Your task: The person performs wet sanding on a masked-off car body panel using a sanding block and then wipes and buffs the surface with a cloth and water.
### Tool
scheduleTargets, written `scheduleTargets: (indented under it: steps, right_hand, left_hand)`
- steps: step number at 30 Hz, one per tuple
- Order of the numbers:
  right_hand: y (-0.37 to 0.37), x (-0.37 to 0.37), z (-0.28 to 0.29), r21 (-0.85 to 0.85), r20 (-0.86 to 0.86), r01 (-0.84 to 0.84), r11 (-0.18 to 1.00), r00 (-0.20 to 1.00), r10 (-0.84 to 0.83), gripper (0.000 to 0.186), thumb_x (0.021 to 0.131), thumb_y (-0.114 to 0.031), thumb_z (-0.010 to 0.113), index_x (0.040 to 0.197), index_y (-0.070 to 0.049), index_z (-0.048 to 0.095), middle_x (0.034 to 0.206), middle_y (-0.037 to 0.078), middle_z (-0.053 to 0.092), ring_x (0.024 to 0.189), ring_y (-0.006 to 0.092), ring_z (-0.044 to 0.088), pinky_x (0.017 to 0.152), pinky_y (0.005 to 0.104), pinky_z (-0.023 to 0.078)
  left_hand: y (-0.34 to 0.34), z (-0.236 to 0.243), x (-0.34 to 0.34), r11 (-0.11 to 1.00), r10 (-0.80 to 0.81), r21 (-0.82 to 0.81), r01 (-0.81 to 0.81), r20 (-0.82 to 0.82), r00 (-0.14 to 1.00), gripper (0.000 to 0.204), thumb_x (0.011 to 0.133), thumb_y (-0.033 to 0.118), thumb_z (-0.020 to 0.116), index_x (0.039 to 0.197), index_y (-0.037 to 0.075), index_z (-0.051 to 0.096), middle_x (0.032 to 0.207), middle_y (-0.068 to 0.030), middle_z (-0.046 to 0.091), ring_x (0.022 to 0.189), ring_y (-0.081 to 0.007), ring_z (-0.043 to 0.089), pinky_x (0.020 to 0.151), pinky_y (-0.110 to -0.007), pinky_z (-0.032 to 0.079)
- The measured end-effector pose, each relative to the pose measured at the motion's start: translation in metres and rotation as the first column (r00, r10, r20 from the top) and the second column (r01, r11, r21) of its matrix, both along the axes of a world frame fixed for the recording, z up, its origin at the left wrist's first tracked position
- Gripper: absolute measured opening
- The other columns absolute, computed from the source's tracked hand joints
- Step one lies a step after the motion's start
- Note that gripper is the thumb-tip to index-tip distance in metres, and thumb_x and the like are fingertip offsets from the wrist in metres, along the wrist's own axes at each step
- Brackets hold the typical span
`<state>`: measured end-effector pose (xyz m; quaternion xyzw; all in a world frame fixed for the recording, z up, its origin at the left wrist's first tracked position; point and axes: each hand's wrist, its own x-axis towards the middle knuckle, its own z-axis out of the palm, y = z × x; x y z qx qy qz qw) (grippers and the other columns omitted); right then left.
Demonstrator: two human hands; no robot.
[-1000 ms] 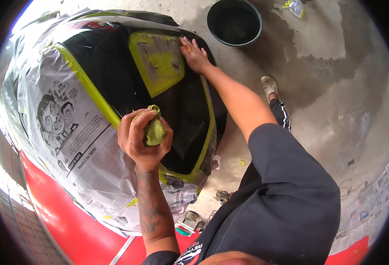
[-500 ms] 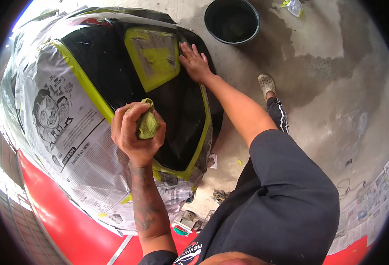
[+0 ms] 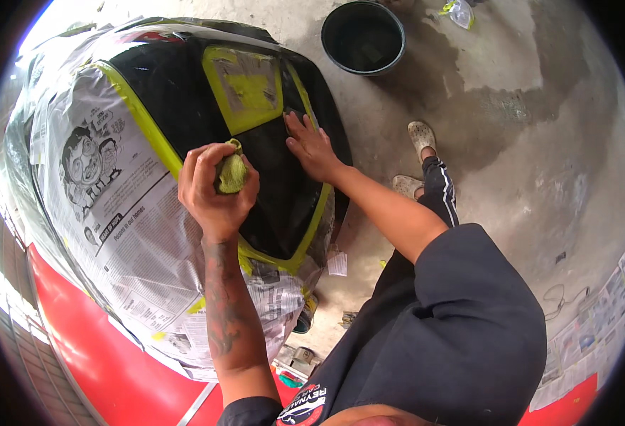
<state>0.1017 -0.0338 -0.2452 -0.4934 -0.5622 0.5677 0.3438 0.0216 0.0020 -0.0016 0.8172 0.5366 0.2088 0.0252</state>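
My left hand [image 3: 212, 186] is closed round a crumpled yellow-green cloth [image 3: 233, 175], held over the black car panel [image 3: 273, 188]. My right hand [image 3: 312, 148] lies flat on the same panel, fingers stretched toward its far end. Yellow-green masking tape [image 3: 136, 106] edges the black surface. Beyond my right fingertips is a taped-over patch [image 3: 245, 84] with a greyish covering in its middle. Sheets of newspaper [image 3: 131, 245] cover the bodywork to the left and near side of the panel.
A dark bucket [image 3: 363, 39] with liquid in it stands on the concrete floor [image 3: 497, 163], which has damp patches. My shoes [image 3: 422, 135] are to the right of the car. Newspaper and red surfaces show at the lower right; a clear plastic bag [image 3: 460, 13] lies far off.
My right hand has slid nearer along the panel, away from the outer edge of the taped patch. My left hand keeps hold of the cloth and has risen slightly in view.
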Motion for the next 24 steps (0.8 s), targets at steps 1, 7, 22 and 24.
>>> scheduleTargets:
  steps: [1,7,22,24]
  right_hand:
    - [-0.001,0.001,0.002,-0.018,0.009,-0.006,1.0,1.0,0.006,0.062,0.105,-0.045,0.032,0.158,-0.015,0.02,0.164,0.01,0.019,0.151,0.0343,0.015,0.118,0.0551,0.012]
    - [-0.079,0.011,0.028,-0.086,-0.124,-0.012,0.996,0.992,0.001,0.063,0.104,-0.047,0.032,0.157,-0.013,0.024,0.163,0.011,0.02,0.151,0.0331,0.017,0.118,0.0529,0.013]
    - [-0.15,0.004,0.121,-0.335,-0.209,-0.026,0.942,0.977,-0.047,0.065,0.105,-0.044,0.033,0.155,-0.004,0.022,0.162,0.02,0.02,0.15,0.0352,0.018,0.119,0.05,0.016]
    - [-0.127,-0.019,0.059,-0.192,-0.116,0.117,0.974,0.983,-0.141,0.065,0.105,-0.042,0.034,0.155,-0.003,0.022,0.162,0.019,0.019,0.151,0.0348,0.016,0.12,0.0418,0.016]
  left_hand:
    - [0.0,-0.001,0.0,1.0,0.018,0.004,-0.018,0.005,1.0,0.028,0.066,0.001,0.073,0.092,0.005,0.066,0.088,-0.0101,0.067,0.078,-0.0246,0.066,0.072,-0.034,0.053]
    - [-0.002,0.003,0.0,0.999,0.017,0.043,-0.017,0.006,1.0,0.029,0.062,0.005,0.074,0.09,0.007,0.067,0.086,-0.008,0.067,0.076,-0.0258,0.066,0.069,-0.035,0.052]
    - [0.0,0.001,-0.001,0.997,0.001,0.072,-0.002,0.011,1.0,0.028,0.062,0.014,0.073,0.089,0.01,0.067,0.082,-0.0063,0.064,0.074,-0.0269,0.065,0.068,-0.036,0.052]
    - [0.003,-0.001,0.003,0.998,-0.005,0.062,0.004,0.013,1.0,0.028,0.062,0.015,0.073,0.089,0.01,0.067,0.082,-0.0062,0.064,0.074,-0.0269,0.065,0.067,-0.036,0.052]
